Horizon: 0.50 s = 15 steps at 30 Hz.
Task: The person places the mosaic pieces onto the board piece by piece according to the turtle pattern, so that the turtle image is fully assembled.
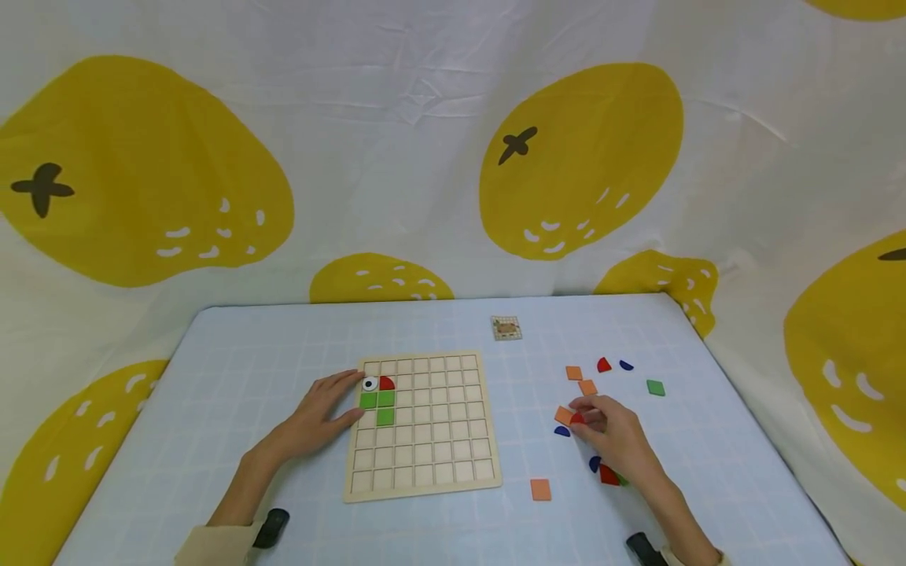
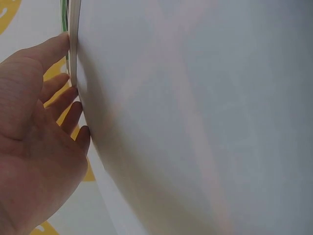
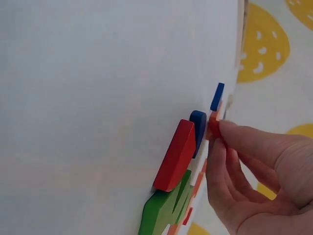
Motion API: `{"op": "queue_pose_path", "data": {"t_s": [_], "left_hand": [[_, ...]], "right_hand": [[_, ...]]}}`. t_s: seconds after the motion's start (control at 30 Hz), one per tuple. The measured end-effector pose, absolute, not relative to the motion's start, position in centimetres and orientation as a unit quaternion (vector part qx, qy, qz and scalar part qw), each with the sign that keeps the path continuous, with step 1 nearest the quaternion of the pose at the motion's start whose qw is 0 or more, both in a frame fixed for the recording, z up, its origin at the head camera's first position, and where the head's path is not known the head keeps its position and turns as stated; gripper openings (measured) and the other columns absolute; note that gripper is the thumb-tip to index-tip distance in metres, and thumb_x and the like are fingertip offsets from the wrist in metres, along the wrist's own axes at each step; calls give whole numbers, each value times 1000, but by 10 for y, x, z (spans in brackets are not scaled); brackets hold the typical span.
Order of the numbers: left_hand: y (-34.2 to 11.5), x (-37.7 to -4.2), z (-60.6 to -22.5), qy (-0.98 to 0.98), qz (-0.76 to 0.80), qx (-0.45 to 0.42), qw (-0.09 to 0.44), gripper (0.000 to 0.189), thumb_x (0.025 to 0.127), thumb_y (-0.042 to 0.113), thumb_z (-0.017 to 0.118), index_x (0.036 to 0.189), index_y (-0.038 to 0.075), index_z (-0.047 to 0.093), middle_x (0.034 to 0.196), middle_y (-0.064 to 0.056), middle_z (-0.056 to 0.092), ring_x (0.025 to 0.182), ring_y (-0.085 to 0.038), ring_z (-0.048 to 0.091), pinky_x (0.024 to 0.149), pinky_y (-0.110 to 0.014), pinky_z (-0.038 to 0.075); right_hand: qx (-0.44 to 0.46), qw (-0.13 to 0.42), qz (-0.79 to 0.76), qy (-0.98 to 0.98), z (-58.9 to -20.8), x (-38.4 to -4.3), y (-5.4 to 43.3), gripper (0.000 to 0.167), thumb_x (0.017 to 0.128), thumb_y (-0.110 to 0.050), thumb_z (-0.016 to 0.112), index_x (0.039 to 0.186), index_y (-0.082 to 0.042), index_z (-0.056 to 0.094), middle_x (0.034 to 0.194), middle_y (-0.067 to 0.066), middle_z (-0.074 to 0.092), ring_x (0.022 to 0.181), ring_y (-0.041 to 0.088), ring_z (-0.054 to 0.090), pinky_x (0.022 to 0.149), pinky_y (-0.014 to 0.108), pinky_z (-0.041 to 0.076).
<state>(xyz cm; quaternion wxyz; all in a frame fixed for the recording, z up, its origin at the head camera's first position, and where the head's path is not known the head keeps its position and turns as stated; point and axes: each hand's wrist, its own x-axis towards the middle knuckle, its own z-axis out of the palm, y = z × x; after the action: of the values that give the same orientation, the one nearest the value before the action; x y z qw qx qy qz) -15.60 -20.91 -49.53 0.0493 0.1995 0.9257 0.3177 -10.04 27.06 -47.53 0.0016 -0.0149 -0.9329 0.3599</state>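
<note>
My left hand [image 1: 311, 423] rests at the left edge of a wooden grid board [image 1: 425, 476], its fingers relaxed and the tips at the frame. In the board's upper left corner lie an eye tile [image 1: 370, 384], a red quarter-round piece [image 1: 386, 383] and three green squares [image 1: 385, 417]. To the right of the board, my right hand [image 1: 617, 434] pinches a small red piece [image 3: 213, 128] between thumb and fingers, just beside an orange square [image 1: 563, 416]. A blue half-round piece [image 1: 562, 431] lies below that square.
Nearer me are another blue piece [image 1: 594, 464], a red piece [image 1: 609, 475] and green pieces [image 3: 168, 205], partly under the right hand. An orange square [image 1: 541, 490] lies alone. Farther back are a red piece [image 1: 604, 365], a green tile [image 1: 656, 387] and a picture card [image 1: 506, 328].
</note>
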Motion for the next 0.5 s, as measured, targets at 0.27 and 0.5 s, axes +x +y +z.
{"op": "queue_pose_path", "data": {"t_s": [0.27, 0.5], "left_hand": [[-207, -156, -493, 927, 313, 202, 44, 64, 102, 30, 67, 156, 6, 42, 160, -20, 39, 145, -45, 31, 113, -67, 30], [-207, -155, -490, 926, 316, 203, 39, 63, 102, 30, 67, 155, 5, 43, 159, -21, 40, 144, -45, 33, 112, -68, 31]], "right_hand": [[-8, 2, 382, -924, -471, -109, 266, 26, 90, -9, 80, 115, -8, 73, 100, 2, 71, 90, 19, 70, 81, 25, 60], [21, 20, 410, -912, -469, -118, 253, 22, 87, -5, 82, 108, -5, 74, 93, 3, 70, 84, 18, 70, 79, 21, 59]]}}
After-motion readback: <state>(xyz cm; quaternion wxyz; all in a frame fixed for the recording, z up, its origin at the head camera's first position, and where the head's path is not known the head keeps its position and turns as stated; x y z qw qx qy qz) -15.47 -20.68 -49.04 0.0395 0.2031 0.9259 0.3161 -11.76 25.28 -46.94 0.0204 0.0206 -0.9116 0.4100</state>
